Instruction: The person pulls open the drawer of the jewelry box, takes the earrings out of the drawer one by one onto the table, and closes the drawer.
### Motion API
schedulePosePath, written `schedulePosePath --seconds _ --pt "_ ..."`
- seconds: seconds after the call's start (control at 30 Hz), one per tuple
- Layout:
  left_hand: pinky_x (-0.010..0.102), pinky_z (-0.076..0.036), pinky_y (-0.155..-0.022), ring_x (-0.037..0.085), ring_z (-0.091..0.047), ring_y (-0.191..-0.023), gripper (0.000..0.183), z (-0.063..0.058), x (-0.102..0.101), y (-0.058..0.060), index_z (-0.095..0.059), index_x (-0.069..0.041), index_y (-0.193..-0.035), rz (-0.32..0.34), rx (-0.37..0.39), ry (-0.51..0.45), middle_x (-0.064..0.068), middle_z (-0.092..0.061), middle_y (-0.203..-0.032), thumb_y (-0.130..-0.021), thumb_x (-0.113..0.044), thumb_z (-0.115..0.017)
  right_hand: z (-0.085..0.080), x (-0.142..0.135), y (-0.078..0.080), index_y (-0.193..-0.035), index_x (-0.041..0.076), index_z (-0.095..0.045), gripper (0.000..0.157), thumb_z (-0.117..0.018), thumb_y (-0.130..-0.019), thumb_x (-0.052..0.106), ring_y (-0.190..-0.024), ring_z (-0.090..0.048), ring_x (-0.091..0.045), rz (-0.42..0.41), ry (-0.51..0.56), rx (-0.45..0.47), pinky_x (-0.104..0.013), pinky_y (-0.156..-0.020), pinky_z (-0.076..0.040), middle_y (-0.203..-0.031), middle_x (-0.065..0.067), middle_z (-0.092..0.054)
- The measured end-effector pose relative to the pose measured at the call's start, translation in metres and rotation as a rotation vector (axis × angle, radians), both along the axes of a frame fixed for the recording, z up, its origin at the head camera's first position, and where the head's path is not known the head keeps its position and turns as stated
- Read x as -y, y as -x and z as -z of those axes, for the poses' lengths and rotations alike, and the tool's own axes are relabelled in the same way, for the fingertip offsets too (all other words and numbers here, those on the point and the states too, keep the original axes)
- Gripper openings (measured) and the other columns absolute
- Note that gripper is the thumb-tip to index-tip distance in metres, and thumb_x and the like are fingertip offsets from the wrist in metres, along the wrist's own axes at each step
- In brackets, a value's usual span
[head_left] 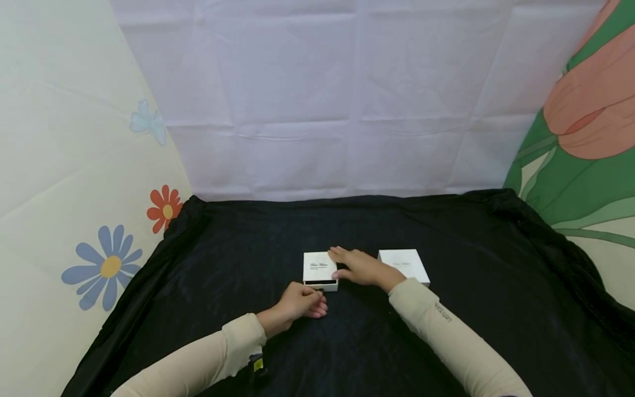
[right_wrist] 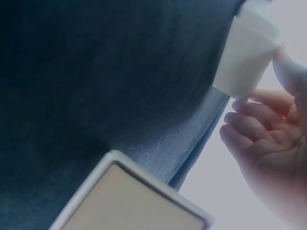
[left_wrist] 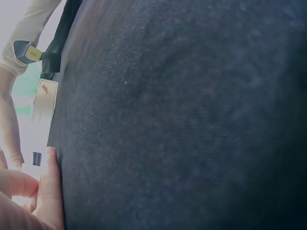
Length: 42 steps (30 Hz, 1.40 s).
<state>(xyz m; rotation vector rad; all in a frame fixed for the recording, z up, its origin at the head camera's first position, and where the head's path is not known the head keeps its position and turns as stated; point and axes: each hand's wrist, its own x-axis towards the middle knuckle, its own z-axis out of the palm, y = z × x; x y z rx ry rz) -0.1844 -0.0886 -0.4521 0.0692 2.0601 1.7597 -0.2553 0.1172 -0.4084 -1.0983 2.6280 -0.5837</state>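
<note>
A small white drawer box (head_left: pixel 317 266) with dark lettering lies on the black cloth. A dark strip shows where its drawer (head_left: pixel 324 288) is slid slightly out toward me. My right hand (head_left: pixel 364 269) grips the box's right side, thumb and index finger on its edges; the right wrist view shows the other fingers loosely bent. In front of the box, my left hand (head_left: pixel 300 302) pinches the drawer's short black pull tab (left_wrist: pixel 37 158) between thumb and index finger, the fingertips partly covering it. A second white box (head_left: pixel 405 263) lies beneath and beyond my right wrist.
Black cloth (head_left: pixel 238 237) covers the table. A white sheet (head_left: pixel 292 99) hangs behind it, and patterned panels with flowers (head_left: pixel 110 267) stand at both sides. The second box's raised rim (right_wrist: pixel 139 177) and pale recessed face show in the right wrist view.
</note>
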Motion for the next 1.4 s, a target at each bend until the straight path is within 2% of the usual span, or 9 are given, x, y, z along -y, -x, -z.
schedulePosePath --seconds 0.33,0.6,1.4 --pt "0.027 -0.057 -0.060 0.010 -0.067 -0.062 0.024 0.003 0.000 -0.001 -0.067 0.012 -0.093 -0.003 -0.006 -0.006 0.009 -0.070 -0.074 -0.097 -0.007 -0.052 -0.002 0.000 -0.001 -0.143 -0.006 -0.036 0.061 -0.058 -0.096 0.024 -0.138 -0.030 -0.038 0.002 0.005 0.002 -0.051 -0.110 -0.029 -0.150 -0.025 -0.032" --pt "0.027 -0.057 -0.060 0.010 -0.067 -0.062 0.024 0.000 0.000 -0.006 -0.067 0.012 -0.093 0.002 -0.005 -0.009 0.011 -0.071 -0.074 -0.097 -0.007 -0.052 0.000 0.000 0.000 -0.143 -0.006 -0.035 0.061 -0.058 -0.095 0.024 -0.138 -0.031 -0.037 -0.011 -0.001 -0.004 -0.050 -0.110 -0.030 -0.149 -0.025 -0.032" --pt "0.027 -0.057 -0.060 0.011 -0.068 -0.063 0.023 -0.005 0.000 -0.011 -0.067 0.011 -0.093 0.011 0.001 0.006 0.011 -0.071 -0.075 -0.096 -0.008 -0.053 0.001 0.001 0.001 -0.143 -0.005 -0.037 0.061 -0.059 -0.095 0.025 -0.138 -0.032 -0.036 0.007 -0.008 -0.006 -0.050 -0.110 -0.030 -0.149 -0.023 -0.033"
